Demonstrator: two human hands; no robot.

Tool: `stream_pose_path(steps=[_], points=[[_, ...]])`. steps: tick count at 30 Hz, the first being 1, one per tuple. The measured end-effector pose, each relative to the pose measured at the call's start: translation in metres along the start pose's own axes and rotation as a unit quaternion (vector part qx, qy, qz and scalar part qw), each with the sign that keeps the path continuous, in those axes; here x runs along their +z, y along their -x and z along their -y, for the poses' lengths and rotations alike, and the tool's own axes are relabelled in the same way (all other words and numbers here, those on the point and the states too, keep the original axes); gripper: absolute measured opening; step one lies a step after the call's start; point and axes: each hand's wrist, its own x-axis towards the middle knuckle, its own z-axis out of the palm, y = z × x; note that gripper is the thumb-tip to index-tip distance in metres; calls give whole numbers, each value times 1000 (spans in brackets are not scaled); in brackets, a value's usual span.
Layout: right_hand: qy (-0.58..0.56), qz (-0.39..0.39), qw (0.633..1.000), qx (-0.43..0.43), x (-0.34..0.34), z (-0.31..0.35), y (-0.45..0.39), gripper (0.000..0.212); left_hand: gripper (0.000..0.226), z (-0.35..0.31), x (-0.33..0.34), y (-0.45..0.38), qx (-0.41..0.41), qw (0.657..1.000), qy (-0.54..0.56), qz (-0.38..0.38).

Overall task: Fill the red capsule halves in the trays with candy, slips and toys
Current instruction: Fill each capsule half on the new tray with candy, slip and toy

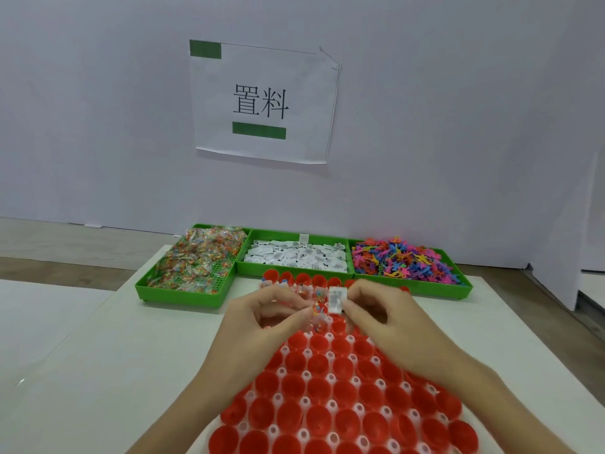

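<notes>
Red capsule halves (pixel 330 388) stand open side up in a white holder tray (pixel 306 401) in front of me. Several halves in the far rows hold candy packets and slips. My left hand (pixel 265 319) pinches a small clear candy packet (pixel 317 312) above the tray's far part. My right hand (pixel 379 316) pinches a white printed slip (pixel 336 299) just beside it. Three green bins sit behind: candy packets (pixel 193 260) on the left, white slips (pixel 298 255) in the middle, coloured plastic toys (pixel 406 260) on the right.
Everything rests on a white table (pixel 124 355) against a white wall. A paper sign (pixel 262 103) with two characters and green bars hangs on the wall. A second white surface (pixel 39 309) lies to the left, beyond a gap.
</notes>
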Motion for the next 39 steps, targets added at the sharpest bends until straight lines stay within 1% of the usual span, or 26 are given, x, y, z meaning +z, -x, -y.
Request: stream_pose_path(steps=[3,6,9,11,13,15,18,22,25,29,32,34,36,38,39], points=[[-26,-34,999,9,12,9,32,20,16,-4,9,6,-32,998,46,18],[-46,-59,997,0,20,15,39,19,17,-4,12,10,-37,997,60,44],[-78,-74,994,-4,21,20,41,19,22,-5,14,12,-35,995,85,35],[-74,-103,992,-3,20,20,43,20,29,-6,14,14,-33,995,87,22],[-67,-140,988,3,19,18,46,23,26,-8,13,14,-34,994,104,18],[-66,-158,985,13,18,17,46,25,24,-9,13,14,-43,990,130,16],[-70,-140,988,17,20,17,47,23,19,-9,13,14,-54,993,100,20],[-51,-97,994,-8,23,22,49,19,21,-6,14,15,-45,998,24,24],[-41,-77,996,-22,24,23,49,16,22,-6,13,15,-38,998,23,34],[-39,-61,997,-8,25,20,49,13,26,-8,13,14,-28,997,34,64],[-42,-51,998,0,22,21,48,14,17,-8,13,13,-27,996,20,78],[-45,-41,998,5,17,23,48,17,15,-8,12,13,-28,996,19,76],[-44,-56,997,17,8,23,46,18,16,-8,11,12,-33,997,30,59],[-22,-99,994,36,-7,14,36,18,18,-7,8,10,-37,998,39,36],[6,-120,992,44,-15,8,26,19,18,-5,6,8,-37,998,37,28]])
